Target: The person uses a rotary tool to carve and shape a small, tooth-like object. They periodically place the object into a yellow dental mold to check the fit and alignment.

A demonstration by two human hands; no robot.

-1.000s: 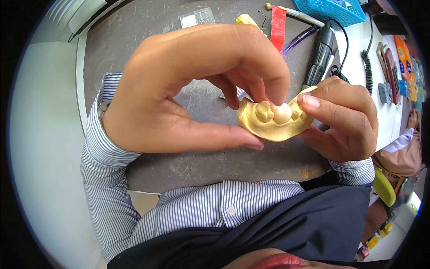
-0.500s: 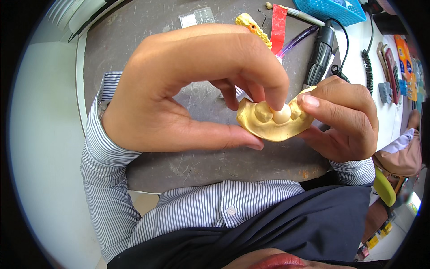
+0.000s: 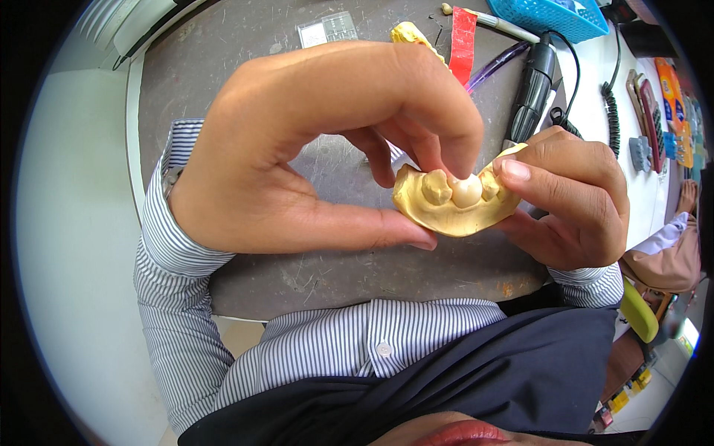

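Both hands hold a yellow dental cast [image 3: 450, 221] above the grey table. A pale, glossy tooth crown [image 3: 467, 192] sits among the cast's yellow teeth. My left hand [image 3: 249, 160] is closed on the cast: the thumb presses its lower left edge, and the bent index fingertip rests at the top of the crown. The other left fingers curl behind the cast, partly hidden. My right hand [image 3: 579, 195] grips the right end, index finger on top next to the teeth and thumb underneath.
On the table [image 3: 372, 276] lie a second yellow cast [image 3: 410, 33], a red strip [image 3: 462, 48], a purple-handled tool [image 3: 500, 65] and a small clear case [image 3: 327, 30]. A black handpiece [image 3: 532, 93] with a coiled cord and a blue basket [image 3: 552, 21] are at the far right. Another person's hand [image 3: 688, 197] shows at the right.
The cast has tilted slightly, and my left index finger has shifted a little to the right and up, showing more of the crown. My right hand keeps its hold.
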